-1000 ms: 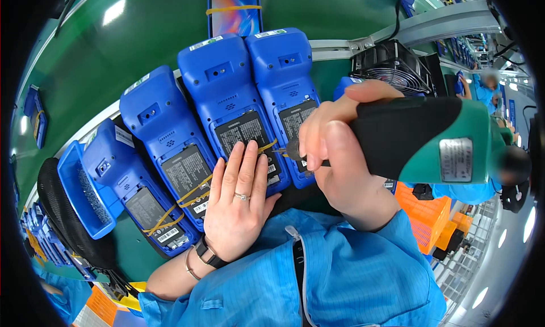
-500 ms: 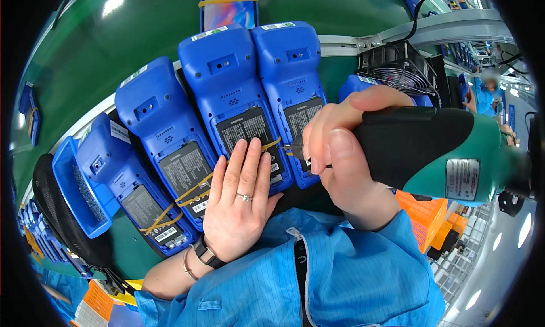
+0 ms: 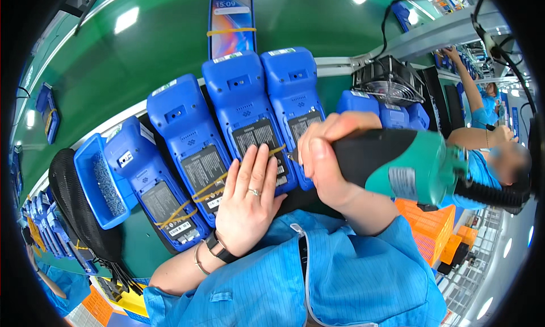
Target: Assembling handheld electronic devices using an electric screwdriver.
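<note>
Several blue handheld terminals lie face down side by side, batteries showing. My left hand (image 3: 248,208) rests flat, fingers stretched, across the lower end of the third terminal (image 3: 241,103) from the left. A yellow rubber band (image 3: 277,151) crosses that terminal beside my fingertips. My right hand (image 3: 326,157) is wrapped round a green and black electric screwdriver (image 3: 406,162), held nearly level. Its tip points at the gap between the third terminal and the rightmost terminal (image 3: 292,89); whether it touches is unclear. More rubber bands (image 3: 173,213) span the leftmost terminal (image 3: 142,157) and the second terminal (image 3: 184,123).
A blue bin (image 3: 105,185) of small screws stands at the left beside a black mesh item (image 3: 74,191). Beyond the row lies a banded terminal with a lit screen (image 3: 231,23). At the right are a black fan (image 3: 389,80), more blue terminals (image 3: 360,103) and a co-worker (image 3: 482,140).
The view has shifted, so the terminals sit lower and further right. My left hand stays flat on the same terminal. A co-worker has come into sight at the right, behind the screwdriver.
</note>
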Demonstrator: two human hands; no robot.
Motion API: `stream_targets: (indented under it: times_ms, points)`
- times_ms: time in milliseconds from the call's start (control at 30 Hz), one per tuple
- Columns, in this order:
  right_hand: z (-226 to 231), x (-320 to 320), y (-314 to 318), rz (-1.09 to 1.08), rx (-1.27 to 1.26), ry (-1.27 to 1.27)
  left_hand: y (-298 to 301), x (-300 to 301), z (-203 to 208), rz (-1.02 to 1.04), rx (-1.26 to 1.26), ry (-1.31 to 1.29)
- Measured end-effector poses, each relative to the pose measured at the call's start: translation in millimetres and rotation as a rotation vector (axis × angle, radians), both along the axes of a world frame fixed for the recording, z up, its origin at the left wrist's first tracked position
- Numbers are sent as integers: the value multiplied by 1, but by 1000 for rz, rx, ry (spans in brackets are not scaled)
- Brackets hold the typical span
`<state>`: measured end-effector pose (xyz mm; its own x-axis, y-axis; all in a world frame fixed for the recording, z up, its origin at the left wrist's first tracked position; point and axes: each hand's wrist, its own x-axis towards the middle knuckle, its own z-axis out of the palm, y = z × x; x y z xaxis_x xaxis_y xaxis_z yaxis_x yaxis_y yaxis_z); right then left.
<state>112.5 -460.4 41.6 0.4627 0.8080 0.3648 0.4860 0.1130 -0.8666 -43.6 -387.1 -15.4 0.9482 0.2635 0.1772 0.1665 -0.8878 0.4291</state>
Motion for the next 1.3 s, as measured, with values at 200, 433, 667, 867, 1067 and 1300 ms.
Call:
stream_targets:
  times_ms: [200,433,667,867,1067,1300]
  points:
    - [15,-4,-14,-102,300,303,1,3,2,4,-2,-40]
    - [8,-15,-34,-59,268,385,0,0,2,18,6,-17]
    - [-3,-14,-45,-12,200,363,1,1,2,0,-1,-25]
    - [-8,-16,-44,-3,237,351,1,0,3,-4,5,-21]
    - [-4,-10,-43,137,122,122,2,1,1,14,0,-24]
    - [-1,-4,-43,240,113,159,1,1,1,15,13,-31]
